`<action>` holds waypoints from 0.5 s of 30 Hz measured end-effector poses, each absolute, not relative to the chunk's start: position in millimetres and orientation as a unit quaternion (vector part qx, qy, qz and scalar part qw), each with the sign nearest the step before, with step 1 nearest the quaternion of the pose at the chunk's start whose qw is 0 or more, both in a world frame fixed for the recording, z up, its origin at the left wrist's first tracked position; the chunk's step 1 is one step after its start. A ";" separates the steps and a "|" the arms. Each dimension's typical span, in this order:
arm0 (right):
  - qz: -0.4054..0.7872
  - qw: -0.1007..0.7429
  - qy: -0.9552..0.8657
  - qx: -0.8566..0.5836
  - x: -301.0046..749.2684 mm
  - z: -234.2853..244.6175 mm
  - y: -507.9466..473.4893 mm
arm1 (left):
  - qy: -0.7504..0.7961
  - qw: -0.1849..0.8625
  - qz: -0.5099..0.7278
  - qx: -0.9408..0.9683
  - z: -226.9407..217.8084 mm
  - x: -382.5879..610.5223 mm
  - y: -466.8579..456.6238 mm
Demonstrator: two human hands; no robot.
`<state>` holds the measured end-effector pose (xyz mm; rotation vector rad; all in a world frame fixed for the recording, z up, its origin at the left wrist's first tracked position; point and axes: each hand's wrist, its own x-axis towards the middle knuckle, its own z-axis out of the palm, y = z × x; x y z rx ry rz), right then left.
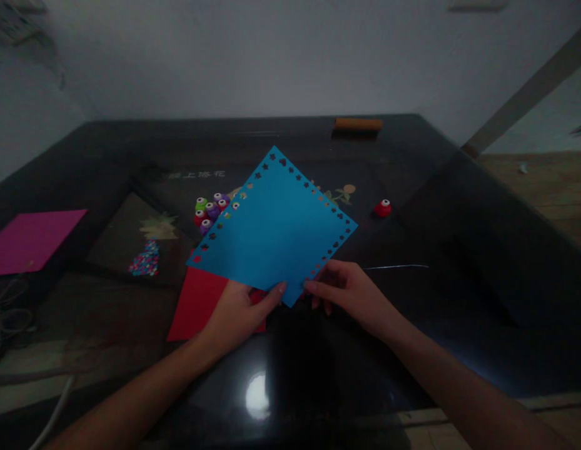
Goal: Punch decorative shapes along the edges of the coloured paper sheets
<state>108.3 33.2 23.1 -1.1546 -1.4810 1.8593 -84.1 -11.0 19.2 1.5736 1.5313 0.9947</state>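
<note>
A blue square paper sheet (276, 228) with punched shapes along its edges is held tilted above the dark glossy table (412, 312). My left hand (241, 312) pinches the sheet's near corner from the left. From the right, my right hand (351, 294) pinches that same corner. Under the sheet lies a red paper sheet (196, 303), partly hidden by my left hand and the blue sheet.
Several small coloured punches (210, 209) cluster behind the blue sheet's left edge, and a single red punch (383, 208) sits to the right. A magenta sheet (32, 240) lies at the far left. Punched confetti (147, 259) is left of centre. A brown bar (358, 124) rests at the far edge.
</note>
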 end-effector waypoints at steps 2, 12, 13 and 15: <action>0.688 0.248 -0.530 -0.429 108.8 23.2 31.6 | 0.594 0.348 0.380 0.618 17.9 -84.1 -11.8; 0.702 0.260 -0.504 -0.431 107.0 23.9 28.2 | 0.588 0.369 0.377 0.613 16.4 -84.0 -12.5; 0.703 0.260 -0.502 -0.432 107.0 24.0 28.3 | 0.584 0.377 0.380 0.610 16.5 -83.4 -12.4; 0.703 0.260 -0.501 -0.431 107.0 24.1 28.3 | 0.578 0.390 0.387 0.604 16.7 -82.2 -12.2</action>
